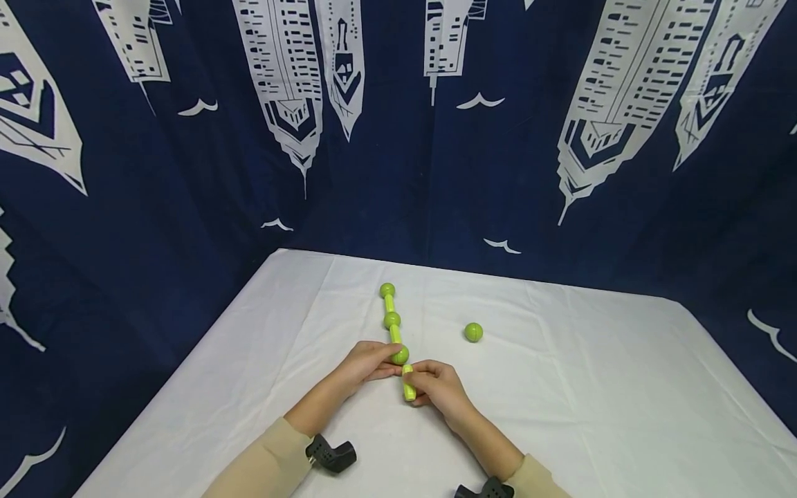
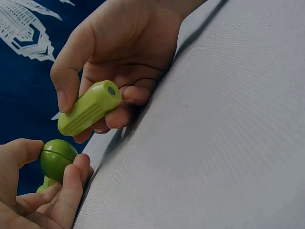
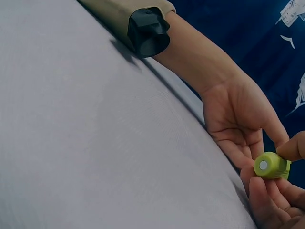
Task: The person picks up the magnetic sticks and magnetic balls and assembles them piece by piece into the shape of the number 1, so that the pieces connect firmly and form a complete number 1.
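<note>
My left hand pinches a green ball between thumb and fingers. That ball is the near end of a chain in which green balls and light-green rods alternate, running away from me to a far ball. Close to the held ball, my right hand grips a loose light-green rod with ridged sides. A round grey disc shows in the rod's end. In the left wrist view a small gap separates the rod from the ball. The right wrist view shows the rod's near end between the fingers.
A single green ball lies on the white tablecloth, to the right of the chain. Behind the table hangs a dark blue curtain with white building prints. Black cameras are strapped at both wrists.
</note>
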{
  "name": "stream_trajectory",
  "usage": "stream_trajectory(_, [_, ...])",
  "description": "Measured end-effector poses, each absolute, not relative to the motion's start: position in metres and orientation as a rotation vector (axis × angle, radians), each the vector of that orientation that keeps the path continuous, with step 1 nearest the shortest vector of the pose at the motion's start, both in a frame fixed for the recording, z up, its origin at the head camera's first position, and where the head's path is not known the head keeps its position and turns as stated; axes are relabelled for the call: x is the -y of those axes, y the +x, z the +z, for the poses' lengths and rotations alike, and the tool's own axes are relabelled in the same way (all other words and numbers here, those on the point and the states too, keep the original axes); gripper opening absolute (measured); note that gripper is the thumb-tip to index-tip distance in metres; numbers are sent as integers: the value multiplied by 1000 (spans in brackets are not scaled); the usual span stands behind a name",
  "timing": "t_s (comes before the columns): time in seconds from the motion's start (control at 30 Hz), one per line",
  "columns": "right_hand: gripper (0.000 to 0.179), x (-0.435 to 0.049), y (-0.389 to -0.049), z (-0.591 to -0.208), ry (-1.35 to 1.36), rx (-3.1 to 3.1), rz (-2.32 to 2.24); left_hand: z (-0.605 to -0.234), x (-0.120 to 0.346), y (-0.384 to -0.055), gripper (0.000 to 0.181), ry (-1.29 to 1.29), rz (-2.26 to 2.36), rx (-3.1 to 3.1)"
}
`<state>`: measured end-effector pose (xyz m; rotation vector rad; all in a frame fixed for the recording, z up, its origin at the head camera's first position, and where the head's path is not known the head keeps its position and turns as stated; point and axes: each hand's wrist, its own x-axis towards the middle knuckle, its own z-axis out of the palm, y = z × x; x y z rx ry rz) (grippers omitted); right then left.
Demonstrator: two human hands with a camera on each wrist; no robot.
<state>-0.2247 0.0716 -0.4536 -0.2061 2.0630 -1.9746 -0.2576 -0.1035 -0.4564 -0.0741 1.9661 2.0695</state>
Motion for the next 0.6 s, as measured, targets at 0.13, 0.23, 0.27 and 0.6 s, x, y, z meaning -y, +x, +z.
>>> stream_trajectory(0.13, [32, -72, -224, -456, -229, -2089, -1973, -457, 103, -258, 43, -82, 2074, -1967])
stream_trajectory(0.23, [33, -72, -225, -457, -246, -2087, -1980, -457, 102, -261, 43, -93, 2073, -1970])
stream_trajectory(0.27, [33, -72, -225, -457, -246, -2085, -1985, -457, 102, -261, 43, -92, 2070, -1973])
stream_trajectory(0.6, [34, -73, -226, -461, -237, -2045, -1985, -461, 102, -261, 40, -90, 2054, -1992])
